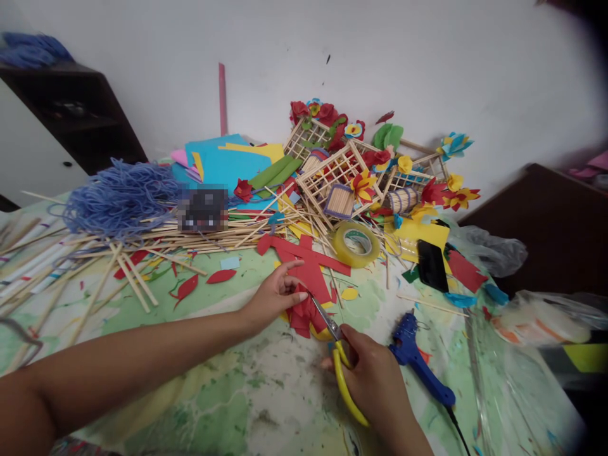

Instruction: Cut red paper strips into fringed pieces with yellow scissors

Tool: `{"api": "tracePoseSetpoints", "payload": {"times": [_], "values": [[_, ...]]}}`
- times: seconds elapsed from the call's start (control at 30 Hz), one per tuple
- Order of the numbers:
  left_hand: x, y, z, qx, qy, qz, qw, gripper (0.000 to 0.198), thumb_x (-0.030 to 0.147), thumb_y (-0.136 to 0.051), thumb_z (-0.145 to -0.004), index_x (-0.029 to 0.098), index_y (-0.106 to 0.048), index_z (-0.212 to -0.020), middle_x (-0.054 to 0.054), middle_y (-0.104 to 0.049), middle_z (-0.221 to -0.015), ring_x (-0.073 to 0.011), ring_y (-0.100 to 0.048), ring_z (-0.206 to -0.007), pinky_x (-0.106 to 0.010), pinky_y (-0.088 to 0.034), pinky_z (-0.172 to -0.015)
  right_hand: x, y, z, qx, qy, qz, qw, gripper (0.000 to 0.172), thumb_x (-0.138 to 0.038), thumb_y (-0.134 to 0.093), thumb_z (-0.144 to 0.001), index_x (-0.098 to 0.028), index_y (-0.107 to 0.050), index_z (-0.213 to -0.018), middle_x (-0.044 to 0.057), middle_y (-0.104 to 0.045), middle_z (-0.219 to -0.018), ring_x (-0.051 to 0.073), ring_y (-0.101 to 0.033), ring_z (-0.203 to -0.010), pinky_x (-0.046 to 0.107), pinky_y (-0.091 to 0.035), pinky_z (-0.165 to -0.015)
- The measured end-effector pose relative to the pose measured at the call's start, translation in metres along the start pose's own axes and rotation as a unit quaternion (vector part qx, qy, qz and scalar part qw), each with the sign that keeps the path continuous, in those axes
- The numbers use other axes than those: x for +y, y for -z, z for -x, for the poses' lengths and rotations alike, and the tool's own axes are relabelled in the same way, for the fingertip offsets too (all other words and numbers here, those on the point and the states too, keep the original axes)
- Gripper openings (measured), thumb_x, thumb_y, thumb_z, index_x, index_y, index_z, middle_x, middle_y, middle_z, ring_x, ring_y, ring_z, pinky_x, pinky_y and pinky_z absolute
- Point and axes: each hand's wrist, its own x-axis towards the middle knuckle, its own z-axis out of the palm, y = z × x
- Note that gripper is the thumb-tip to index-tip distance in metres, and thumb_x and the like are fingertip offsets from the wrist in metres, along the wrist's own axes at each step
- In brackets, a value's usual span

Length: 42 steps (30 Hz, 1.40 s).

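The table (237,405) carries a heap of craft materials along its far edge: loose wooden sticks (156,244), blue yarn (121,199), stick lattices (332,180) and paper flowers (458,197). A tape roll (356,245) lies in front of the heap, and a blue glue gun (418,361) lies toward the right edge, just beside the right hand (375,380).

That hand is closed round the yellow-handled scissors (342,396), whose blades reach into bunched red paper (301,313) near the table's middle; how far apart the blades stand is hidden. The left hand (270,297) has its fingers spread, with the thumb against the paper; whether it pinches the sheet, I cannot tell.

The paper should be light, soft and easily crumpled, so it is best held by a folded edge, clear of the blades.
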Motion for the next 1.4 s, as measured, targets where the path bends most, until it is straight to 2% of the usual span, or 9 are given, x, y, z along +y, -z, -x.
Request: {"api": "tracePoseSetpoints", "payload": {"times": [0.47, 0.8, 1.17, 1.4], "values": [[-0.0002, 0.0, 0.0004, -0.021, 0.001, -0.008, 1.0, 0.07, 0.025, -0.07, -0.067, 0.02, -0.036, -0.127, 0.002, -0.057, -0.075, -0.0098, -0.054, -0.065, -0.022, -0.043, -0.061, -0.0023, 0.001, 0.0006, -0.01, -0.018, -0.001, 1.0, 0.034, -0.035, -0.054, -0.072, -0.023, -0.057, -0.104, 0.003, -0.065, -0.08, 0.017, -0.058, -0.065, 0.023, -0.034, -0.055], [-0.0005, -0.0006, 0.0022, -0.045, 0.006, -0.014, 0.999, 0.071, 0.022, -0.069, -0.068, 0.02, -0.033, -0.129, 0.001, -0.058, -0.075, -0.0109, -0.055, -0.068, -0.023, -0.043, -0.063, -0.0035, 0.0011, -0.0001, 0.005, -0.001, 0.014, 1.0, 0.034, -0.036, -0.054, -0.073, -0.021, -0.059, -0.103, 0.004, -0.066, -0.079, 0.017, -0.059, -0.064, 0.023, -0.035, -0.055], [0.0003, -0.0016, 0.0021, -0.043, 0.015, 0.003, 0.999, 0.072, 0.023, -0.071, -0.066, 0.019, -0.035, -0.128, 0.003, -0.055, -0.071, -0.009, -0.053, -0.062, -0.021, -0.041, -0.057, -0.0029, 0.0, -0.0004, 0.004, 0.002, 0.016, 1.0, 0.036, -0.039, -0.053, -0.075, -0.021, -0.06, -0.105, 0.003, -0.066, -0.078, 0.016, -0.057, -0.059, 0.022, -0.033, -0.05], [0.0012, -0.002, 0.0019, -0.028, 0.012, -0.014, 0.999, 0.069, 0.023, -0.071, -0.066, 0.019, -0.037, -0.127, 0.003, -0.055, -0.072, -0.009, -0.052, -0.064, -0.021, -0.039, -0.06, -0.0021, -0.0019, 0.0002, 0.014, -0.01, 0.006, 1.0, 0.036, -0.039, -0.051, -0.077, -0.019, -0.061, -0.105, 0.005, -0.067, -0.076, 0.016, -0.058, -0.06, 0.022, -0.034, -0.048]]}}
